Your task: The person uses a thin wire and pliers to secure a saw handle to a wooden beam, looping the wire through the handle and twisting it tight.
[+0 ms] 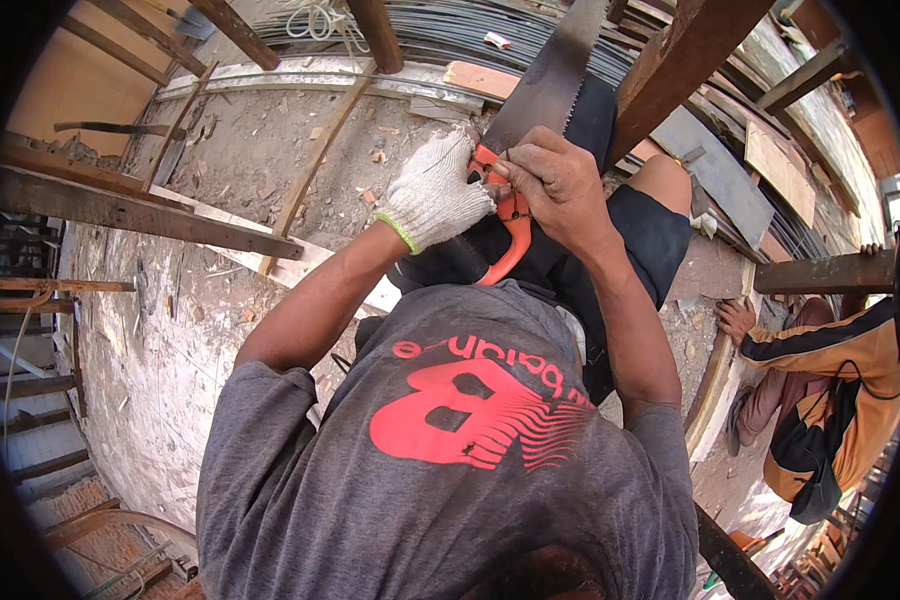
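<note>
from where i stand: a dark-steel, tooth-edged handsaw [535, 100] with a curved orange handle [515, 245] is held over the person's black cloth shorts [652, 235], blade pointing away from the body. left grip [430, 190], in white knitted glove with yellow-green cuff: clasping the handle. right grip [558, 190], bare: fingers curled at the handle's blade end; pinching something or not, i cannot tell. beside the blade: long, thin grey rods [435, 40].
</note>
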Motion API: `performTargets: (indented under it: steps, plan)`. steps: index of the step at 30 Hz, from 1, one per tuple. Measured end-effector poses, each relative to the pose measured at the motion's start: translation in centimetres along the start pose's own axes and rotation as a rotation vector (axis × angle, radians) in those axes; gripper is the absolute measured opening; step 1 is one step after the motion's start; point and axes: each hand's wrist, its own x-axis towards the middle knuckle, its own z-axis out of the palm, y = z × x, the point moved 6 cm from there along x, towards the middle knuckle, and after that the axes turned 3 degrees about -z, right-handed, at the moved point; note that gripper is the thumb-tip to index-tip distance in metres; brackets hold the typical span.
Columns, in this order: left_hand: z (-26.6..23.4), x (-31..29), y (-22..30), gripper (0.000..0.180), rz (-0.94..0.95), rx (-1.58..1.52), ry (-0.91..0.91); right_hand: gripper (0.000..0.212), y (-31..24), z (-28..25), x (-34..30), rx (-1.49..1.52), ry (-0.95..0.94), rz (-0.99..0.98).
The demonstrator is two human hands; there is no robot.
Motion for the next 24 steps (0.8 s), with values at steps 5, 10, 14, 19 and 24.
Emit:
performTargets:
  steps: [5,10,14,19,24]
  plan:
    - [0.6,-0.5,-0.7,0.045,-0.019,-0.167,-0.052,0.009,1.3,0.0,2.5,0.129,-0.190,0.102]
    - [0.0,-1.1,-0.1,0.045,-0.009,-0.207,-0.073,0.008,1.7,0.2,3.1,0.149,-0.258,0.272]
    - [-0.8,-1.2,1.6,0.042,-0.091,-0.303,-0.131,0.008,0.7,0.7,2.8,0.265,-0.261,0.359]
    - [0.5,-0.6,0.2,0.038,-0.082,-0.283,-0.110,0.016,0.3,0.4,3.6,0.147,-0.316,0.227]
    - [-0.5,-1.6,1.1,0.043,0.027,-0.335,0.134,0.012,0.0,-0.6,4.6,0.199,-0.307,0.192]
